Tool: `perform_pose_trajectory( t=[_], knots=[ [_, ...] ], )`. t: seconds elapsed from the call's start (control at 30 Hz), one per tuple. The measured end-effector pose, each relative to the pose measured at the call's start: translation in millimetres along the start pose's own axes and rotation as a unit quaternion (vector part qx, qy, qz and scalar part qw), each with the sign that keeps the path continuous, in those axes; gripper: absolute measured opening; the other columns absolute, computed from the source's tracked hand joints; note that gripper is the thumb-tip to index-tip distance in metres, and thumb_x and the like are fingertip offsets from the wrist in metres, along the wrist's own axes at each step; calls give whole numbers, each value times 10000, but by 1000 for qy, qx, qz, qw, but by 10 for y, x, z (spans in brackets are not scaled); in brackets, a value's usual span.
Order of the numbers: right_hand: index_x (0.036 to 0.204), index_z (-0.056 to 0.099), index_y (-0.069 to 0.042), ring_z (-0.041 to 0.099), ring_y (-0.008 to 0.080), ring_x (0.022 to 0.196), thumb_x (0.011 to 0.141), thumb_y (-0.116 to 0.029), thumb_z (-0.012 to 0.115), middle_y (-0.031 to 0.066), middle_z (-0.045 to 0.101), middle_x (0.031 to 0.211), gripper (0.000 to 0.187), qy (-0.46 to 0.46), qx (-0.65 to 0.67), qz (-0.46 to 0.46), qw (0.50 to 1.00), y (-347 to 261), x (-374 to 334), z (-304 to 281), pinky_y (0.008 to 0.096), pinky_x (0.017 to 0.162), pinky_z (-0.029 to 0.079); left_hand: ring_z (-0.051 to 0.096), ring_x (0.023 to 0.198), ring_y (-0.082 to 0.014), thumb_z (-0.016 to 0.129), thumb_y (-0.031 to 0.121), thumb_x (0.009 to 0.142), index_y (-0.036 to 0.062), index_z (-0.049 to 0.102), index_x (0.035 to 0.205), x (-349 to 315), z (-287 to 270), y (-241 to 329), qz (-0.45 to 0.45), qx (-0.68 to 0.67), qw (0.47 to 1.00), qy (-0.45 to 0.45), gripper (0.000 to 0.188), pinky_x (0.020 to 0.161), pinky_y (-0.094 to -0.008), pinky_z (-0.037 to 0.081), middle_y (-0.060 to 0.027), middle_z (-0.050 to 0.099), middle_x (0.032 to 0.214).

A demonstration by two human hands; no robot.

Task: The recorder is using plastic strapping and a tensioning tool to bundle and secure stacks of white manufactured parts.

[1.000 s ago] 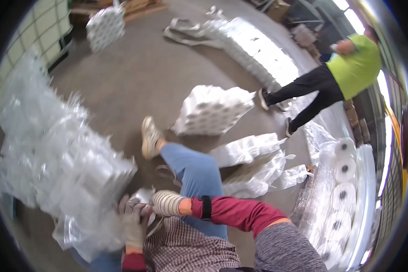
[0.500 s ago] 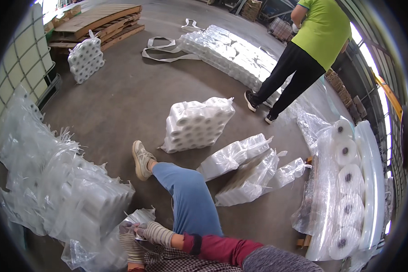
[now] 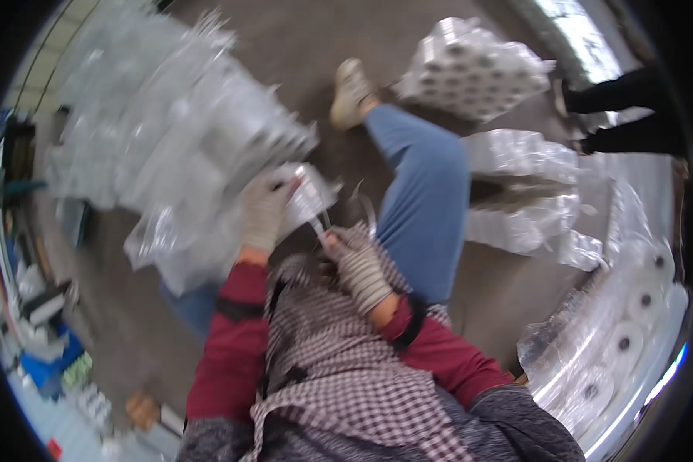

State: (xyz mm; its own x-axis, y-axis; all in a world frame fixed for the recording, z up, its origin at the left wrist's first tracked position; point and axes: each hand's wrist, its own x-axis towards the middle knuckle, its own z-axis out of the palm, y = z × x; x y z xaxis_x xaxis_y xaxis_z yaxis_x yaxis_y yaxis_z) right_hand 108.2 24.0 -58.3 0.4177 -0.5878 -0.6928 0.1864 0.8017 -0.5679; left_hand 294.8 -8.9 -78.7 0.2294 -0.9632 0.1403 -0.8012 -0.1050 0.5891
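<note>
Both my hands wear pale knit gloves with bare fingertips. My left hand is closed beside a small plastic-wrapped pack at my lap, its fingertips at the upper end of a thin white strip. My right hand sits lower and to the right, pinching the strip's lower end. The strip runs slanting between the hands, in front of the pack. Motion blur hides exactly how the left fingers grip. Against the left hand lies a heap of film-wrapped packs of white rolls.
A wrapped block of rolls stands beyond my outstretched foot. More wrapped packs lie right of my knee. Large film rolls line the far right. A person's dark-trousered legs stand at upper right. Mixed clutter lies left.
My view has tipped down and turned left. My hands, close together before, are now apart with the white strip between them. The other person shows now only by the legs.
</note>
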Motion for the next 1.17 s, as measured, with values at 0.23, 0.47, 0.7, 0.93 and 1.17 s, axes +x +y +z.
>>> perform_pose_trajectory(
  t=[0.23,0.47,0.7,0.93,1.17],
  knots=[
    [943,598,-9,487,72,656,914,-200,507,-4,565,763,213,-30,-175,-25,984,232,59,94,202,591,403,442,515,-76,720,117,740,-14,665,714,-151,-128,-13,-250,-189,949,39,145,515,-290,371,-48,571,566],
    [935,598,-8,515,108,659,909,-160,497,38,583,740,184,6,-276,-73,958,181,189,171,239,622,426,595,772,-269,675,108,718,71,617,854,-335,-66,186,-68,-90,987,110,153,703,-357,473,-84,606,884],
    [1023,595,-4,570,204,689,878,-167,551,131,613,787,223,15,-334,-127,934,319,276,-16,314,666,454,600,779,-267,672,110,732,70,614,844,-378,-30,218,-56,-70,985,147,132,671,-350,486,-85,609,866],
    [1004,598,20,600,200,697,859,-87,557,153,634,811,185,24,-412,-163,896,67,260,100,315,665,466,594,781,-221,671,42,723,70,620,852,-407,27,138,-67,-123,975,173,141,688,-311,469,-69,605,887],
    [1070,604,-45,630,251,901,861,-219,587,173,648,984,272,-44,-519,-135,843,-332,588,189,334,828,463,609,799,-224,661,109,734,99,635,891,-445,5,267,-82,-117,982,123,160,705,-310,482,-81,611,889]
  ],
)
